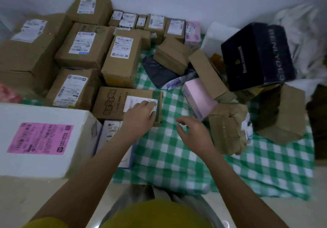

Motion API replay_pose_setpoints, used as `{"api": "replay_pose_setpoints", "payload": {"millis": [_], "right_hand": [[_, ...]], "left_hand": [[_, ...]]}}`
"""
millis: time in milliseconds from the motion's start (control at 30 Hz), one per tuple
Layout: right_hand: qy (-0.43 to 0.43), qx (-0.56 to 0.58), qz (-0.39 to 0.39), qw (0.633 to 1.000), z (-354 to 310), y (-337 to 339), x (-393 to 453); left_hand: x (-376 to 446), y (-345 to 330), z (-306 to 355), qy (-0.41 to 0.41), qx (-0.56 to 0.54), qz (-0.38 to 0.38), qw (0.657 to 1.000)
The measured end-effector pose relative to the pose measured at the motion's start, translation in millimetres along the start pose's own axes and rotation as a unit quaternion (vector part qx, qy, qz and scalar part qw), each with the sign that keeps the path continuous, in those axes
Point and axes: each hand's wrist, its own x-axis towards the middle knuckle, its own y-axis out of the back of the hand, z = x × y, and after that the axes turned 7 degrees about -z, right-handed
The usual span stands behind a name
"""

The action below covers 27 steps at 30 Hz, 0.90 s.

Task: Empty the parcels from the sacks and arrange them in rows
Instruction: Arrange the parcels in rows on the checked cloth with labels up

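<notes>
A large white foam box with a pink label (42, 139) is sitting at the far left, beside the green-and-white checked cloth (169, 153) spread over the floor. On that cloth's left part, brown cardboard parcels with white shipping labels (83, 47) are standing in rows. The person's left hand (141, 116) is resting flat, fingers straight and released, on the white label of a flat brown printed carton (113, 103) at the near end of those rows. The right hand (192, 132) is hovering over bare cloth, fingers loosely curled, grasping nothing. On the cloth's right part, a pink box (200, 96), a taped brown bundle (228, 126) and a black lettered box (256, 56) are lying in a loose heap.
</notes>
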Motion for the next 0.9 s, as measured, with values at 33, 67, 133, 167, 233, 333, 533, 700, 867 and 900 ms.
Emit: {"api": "replay_pose_setpoints", "payload": {"millis": [33, 67, 133, 167, 233, 333, 533, 700, 867, 900], "right_hand": [[0.009, -0.022, 0.035, 0.999, 5, 10, -4], [0.007, -0.041, 0.071, 0.997, 16, 23, -11], [0.012, -0.069, 0.123, 0.99, 30, 45, -22], [0.01, -0.075, 0.145, 0.987, 37, 52, -26], [-0.026, -0.074, 0.2, 0.977, 55, 73, -39], [-0.093, -0.066, 0.212, 0.971, 85, 88, -55], [-0.25, 0.087, 0.054, 0.963, 133, 105, -68], [-0.263, 0.147, -0.047, 0.952, 172, 114, -64], [-0.204, 0.121, -0.074, 0.969, 180, 114, -67], [-0.185, 0.122, -0.079, 0.972, 183, 116, -70]], "left_hand": [[5, -3, 8, -0.009, -0.023, -0.008, 1.0], [12, -6, 23, -0.025, -0.041, -0.02, 0.999], [21, -13, 46, -0.044, -0.07, -0.037, 0.996], [24, -16, 54, -0.052, -0.084, -0.042, 0.994], [31, -24, 82, -0.088, -0.108, -0.05, 0.989], [35, -37, 111, -0.112, -0.139, -0.063, 0.982], [39, -58, 165, -0.047, -0.232, -0.098, 0.967], [42, -78, 207, 0.076, -0.379, -0.116, 0.915], [48, -92, 225, 0.167, -0.45, -0.09, 0.873], [48, -96, 228, 0.184, -0.448, -0.072, 0.872]]}}
